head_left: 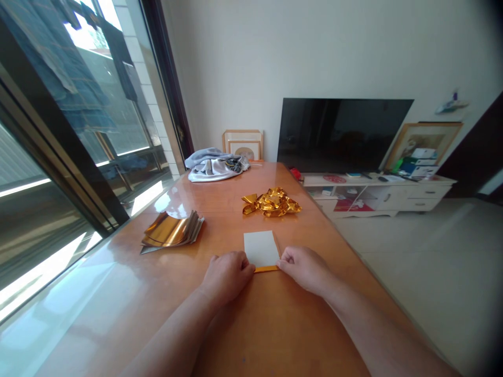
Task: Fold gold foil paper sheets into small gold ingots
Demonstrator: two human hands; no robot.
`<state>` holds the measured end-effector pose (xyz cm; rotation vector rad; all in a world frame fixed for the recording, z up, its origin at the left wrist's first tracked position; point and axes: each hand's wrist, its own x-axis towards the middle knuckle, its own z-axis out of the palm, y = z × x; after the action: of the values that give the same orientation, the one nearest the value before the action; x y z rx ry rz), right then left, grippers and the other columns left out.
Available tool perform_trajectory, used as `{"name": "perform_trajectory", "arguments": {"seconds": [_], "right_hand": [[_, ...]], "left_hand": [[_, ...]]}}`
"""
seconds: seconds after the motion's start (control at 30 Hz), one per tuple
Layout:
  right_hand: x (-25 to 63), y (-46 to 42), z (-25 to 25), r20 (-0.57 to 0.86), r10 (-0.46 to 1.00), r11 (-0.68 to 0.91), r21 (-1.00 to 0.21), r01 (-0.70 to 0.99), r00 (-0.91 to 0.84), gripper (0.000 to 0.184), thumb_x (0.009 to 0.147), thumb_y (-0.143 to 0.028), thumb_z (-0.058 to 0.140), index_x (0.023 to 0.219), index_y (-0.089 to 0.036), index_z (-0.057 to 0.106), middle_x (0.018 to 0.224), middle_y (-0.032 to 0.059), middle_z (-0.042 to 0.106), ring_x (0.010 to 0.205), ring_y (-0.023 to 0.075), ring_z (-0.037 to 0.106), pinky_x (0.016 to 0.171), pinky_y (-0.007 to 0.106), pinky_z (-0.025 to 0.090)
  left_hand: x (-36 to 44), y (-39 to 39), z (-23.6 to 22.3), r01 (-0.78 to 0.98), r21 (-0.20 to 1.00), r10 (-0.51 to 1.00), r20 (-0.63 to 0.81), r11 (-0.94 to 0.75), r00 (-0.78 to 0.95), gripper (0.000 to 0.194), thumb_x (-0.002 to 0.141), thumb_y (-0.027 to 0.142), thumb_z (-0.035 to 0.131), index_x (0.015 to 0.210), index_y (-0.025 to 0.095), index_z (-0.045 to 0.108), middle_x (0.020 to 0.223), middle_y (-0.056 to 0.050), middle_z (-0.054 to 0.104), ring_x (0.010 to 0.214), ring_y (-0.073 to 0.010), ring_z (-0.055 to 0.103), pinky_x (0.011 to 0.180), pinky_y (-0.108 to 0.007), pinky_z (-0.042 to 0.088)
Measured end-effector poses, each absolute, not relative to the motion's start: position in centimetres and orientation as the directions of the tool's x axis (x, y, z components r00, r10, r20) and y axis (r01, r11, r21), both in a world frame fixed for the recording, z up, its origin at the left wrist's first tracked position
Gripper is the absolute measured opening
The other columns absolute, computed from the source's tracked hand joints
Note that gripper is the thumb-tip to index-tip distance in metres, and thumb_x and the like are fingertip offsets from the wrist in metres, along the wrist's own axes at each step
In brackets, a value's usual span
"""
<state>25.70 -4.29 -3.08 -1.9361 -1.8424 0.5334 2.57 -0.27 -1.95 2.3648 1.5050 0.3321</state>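
A sheet of gold foil paper (261, 248) lies pale side up on the wooden table, with a narrow gold strip folded over along its near edge. At the left end of that fold, my left hand (230, 275) is closed, its fingertips pressed on the corner. My right hand (304, 268) pinches the fold's right end between thumb and fingers. Beyond the sheet sits a pile of folded gold foil pieces (273, 202). To the left is a stack of gold foil sheets (171, 230), slightly curled.
The glossy wooden table (220, 220) runs away from me, with a glass door on its left. A bundled grey cloth (216, 165) and framed pictures (243, 142) are at its far end. Beyond the right edge stand a television (341, 133) and a white cabinet (396, 198).
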Motion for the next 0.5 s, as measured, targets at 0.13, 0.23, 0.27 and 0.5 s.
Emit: {"name": "perform_trajectory", "arguments": {"seconds": [0.13,0.23,0.27,0.5], "right_hand": [[25.65,-4.29,-3.22,0.020,0.999,-0.025,-0.533,0.846,0.042,0.024,0.086,-0.041,0.061,0.071,-0.022,0.065,0.073,0.0000,0.071,0.065,0.0138,0.056,0.054,0.025,0.025],[25.61,-4.32,-3.29,0.028,0.999,-0.023,-0.524,0.851,0.044,0.024,0.086,-0.041,0.061,0.072,-0.022,0.065,0.074,0.0002,0.070,0.065,0.0140,0.056,0.054,0.025,0.025],[25.60,-4.33,-3.32,0.030,0.999,-0.022,-0.519,0.854,0.043,0.024,0.087,-0.041,0.060,0.072,-0.022,0.065,0.074,0.0003,0.070,0.065,0.0140,0.056,0.054,0.025,0.025],[25.55,-4.34,-3.23,0.023,0.999,-0.023,-0.502,0.864,0.040,0.022,0.088,-0.038,0.059,0.074,-0.022,0.065,0.077,0.0005,0.070,0.068,0.0143,0.057,0.056,0.026,0.026]], "left_hand": [[2.56,-0.19,-2.16,0.829,0.385,0.906,0.048,-0.406,0.421,0.022,0.086,0.037,0.054,0.070,0.022,0.060,0.077,-0.001,0.070,0.070,-0.0179,0.058,0.063,-0.029,0.028],[2.60,-0.16,-2.17,0.831,0.387,0.908,0.042,-0.399,0.416,0.022,0.086,0.037,0.054,0.071,0.022,0.059,0.077,-0.001,0.070,0.070,-0.0182,0.059,0.062,-0.029,0.028],[2.62,-0.17,-2.14,0.832,0.386,0.909,0.040,-0.398,0.415,0.022,0.086,0.037,0.054,0.070,0.022,0.059,0.078,-0.001,0.070,0.070,-0.0183,0.059,0.061,-0.029,0.028],[2.75,-0.28,-1.91,0.844,0.364,0.910,0.024,-0.394,0.414,0.022,0.087,0.037,0.054,0.071,0.022,0.059,0.080,-0.002,0.071,0.071,-0.0190,0.060,0.062,-0.029,0.029]]}}
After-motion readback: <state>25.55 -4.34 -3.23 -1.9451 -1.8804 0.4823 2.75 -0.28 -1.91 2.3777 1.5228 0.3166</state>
